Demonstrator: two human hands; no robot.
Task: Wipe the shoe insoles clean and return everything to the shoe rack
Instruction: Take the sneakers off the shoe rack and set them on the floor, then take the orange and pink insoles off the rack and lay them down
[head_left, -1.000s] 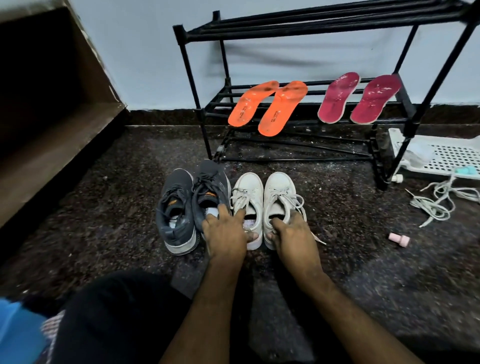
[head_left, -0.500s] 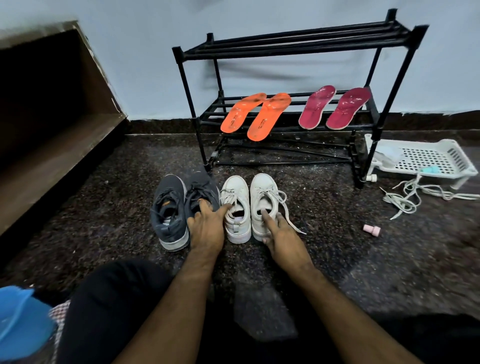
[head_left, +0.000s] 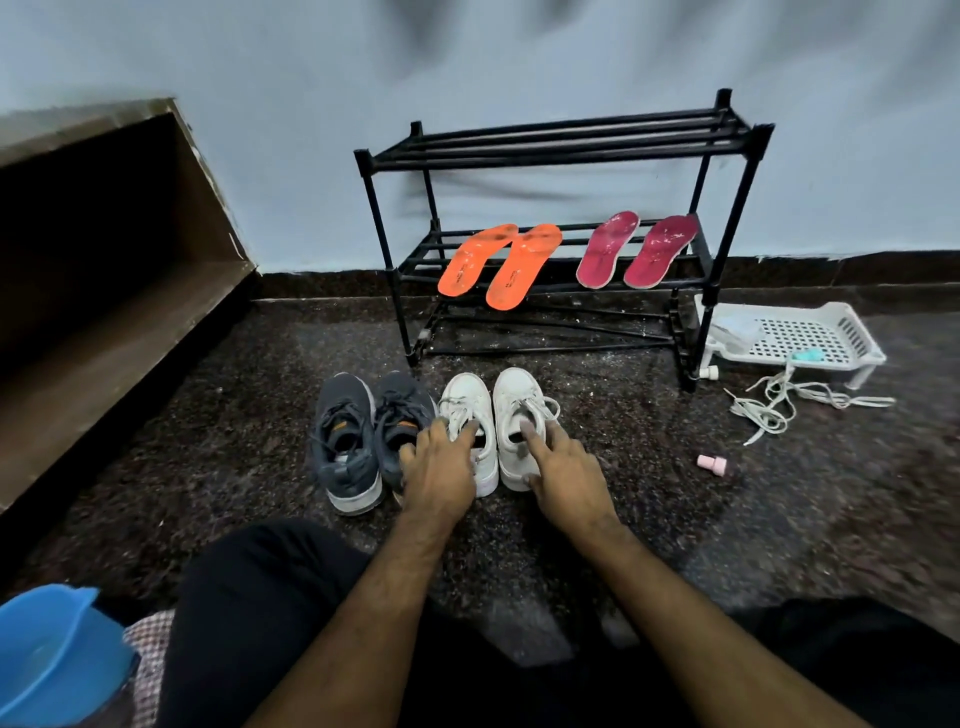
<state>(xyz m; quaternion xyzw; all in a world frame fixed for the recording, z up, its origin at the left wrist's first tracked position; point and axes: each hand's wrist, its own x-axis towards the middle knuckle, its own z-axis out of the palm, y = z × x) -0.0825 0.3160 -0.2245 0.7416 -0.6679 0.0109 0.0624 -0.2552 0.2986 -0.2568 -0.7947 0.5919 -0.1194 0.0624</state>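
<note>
Currently both hands' fingers lie loosely spread on the white lace-up sneakers (head_left: 491, 423), left hand (head_left: 441, 470), right hand (head_left: 563, 475); orange foam insoles (head_left: 498, 265) sit on the black metal shoe rack (head_left: 561, 140). Risk, I judge: trailing laces snag when lifted.

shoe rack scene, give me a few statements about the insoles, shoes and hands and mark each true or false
1. Two orange insoles and two dark pink insoles lie on the middle shelf of the shoe rack. True.
2. The white shoes sit on the rack's top shelf. False: they stand on the floor in front of the rack, beside the grey shoes.
3. The left hand and right hand both reach to the white shoes. True.
4. The right hand holds a wiping cloth. False: no cloth is in it; its fingers rest on the right white shoe.
5. The white basket is left of the rack. False: it lies on the floor to the rack's right.
</note>
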